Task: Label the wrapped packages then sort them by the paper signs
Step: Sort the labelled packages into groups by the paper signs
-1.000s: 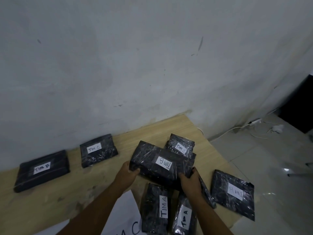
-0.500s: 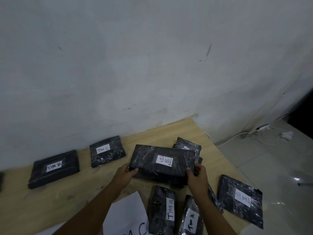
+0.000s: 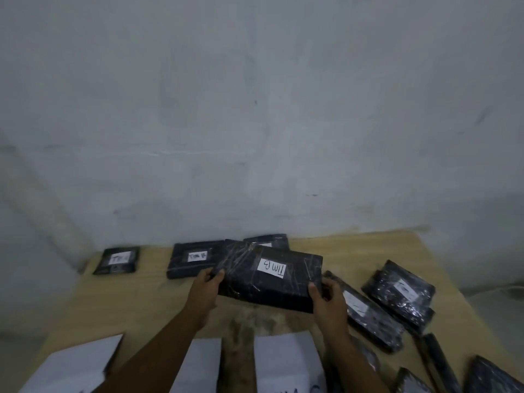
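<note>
Wooden worktop (image 3: 147,302) by a grey wall; left hand (image 3: 204,289) and right hand (image 3: 326,300) both gripping the black package (image 3: 272,282) between them.

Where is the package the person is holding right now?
Head view, centre: the held package sits between the left hand and right hand, just right of the flat TIM B package.
</note>
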The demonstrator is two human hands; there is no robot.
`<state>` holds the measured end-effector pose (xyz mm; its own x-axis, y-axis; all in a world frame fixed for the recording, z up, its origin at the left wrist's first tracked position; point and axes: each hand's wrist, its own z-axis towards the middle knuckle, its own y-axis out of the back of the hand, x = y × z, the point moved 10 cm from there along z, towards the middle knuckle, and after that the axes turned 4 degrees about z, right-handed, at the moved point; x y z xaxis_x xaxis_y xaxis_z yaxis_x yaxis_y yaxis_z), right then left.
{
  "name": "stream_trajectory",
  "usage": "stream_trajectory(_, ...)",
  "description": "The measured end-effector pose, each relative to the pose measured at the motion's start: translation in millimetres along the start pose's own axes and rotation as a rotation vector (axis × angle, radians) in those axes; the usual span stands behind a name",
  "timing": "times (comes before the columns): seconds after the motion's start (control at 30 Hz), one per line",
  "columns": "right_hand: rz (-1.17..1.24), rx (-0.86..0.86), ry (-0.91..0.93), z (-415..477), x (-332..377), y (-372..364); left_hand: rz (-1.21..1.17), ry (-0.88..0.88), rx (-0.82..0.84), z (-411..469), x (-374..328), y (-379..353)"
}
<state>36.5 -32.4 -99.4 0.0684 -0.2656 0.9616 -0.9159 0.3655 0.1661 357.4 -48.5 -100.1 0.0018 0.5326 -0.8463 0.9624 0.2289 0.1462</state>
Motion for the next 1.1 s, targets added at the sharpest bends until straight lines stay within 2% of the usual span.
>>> stream_trajectory(0.07, -0.051, 0.077, 0.007, -4, 2, -42, 0.029, -0.038, -0.07, 7, 5, 48)
stream_trajectory(0.23, -0.14, 0.242, -0.007, -9, -1, -100, 0.124, -0.088, -0.163, 14, 16, 103)
stream_trajectory(0.4, -0.232, 0.379, 0.028, -11, 7, -165, 0.075, -0.057, -0.178, 34, 31, 147)
stream_trajectory(0.77, -0.274, 0.309, 0.001, 41, 18, -236, -0.014, -0.084, -0.084, 101, 11, 165)
stream_trajectory(0.9, -0.315, 0.263, 0.015, 63, 16, -254, -0.028, -0.019, -0.054, 129, 12, 163)
stream_trajectory(1.1, -0.353, 0.292, 0.06, 60, 4, -269, 0.03, 0.005, -0.022, 146, 29, 158)
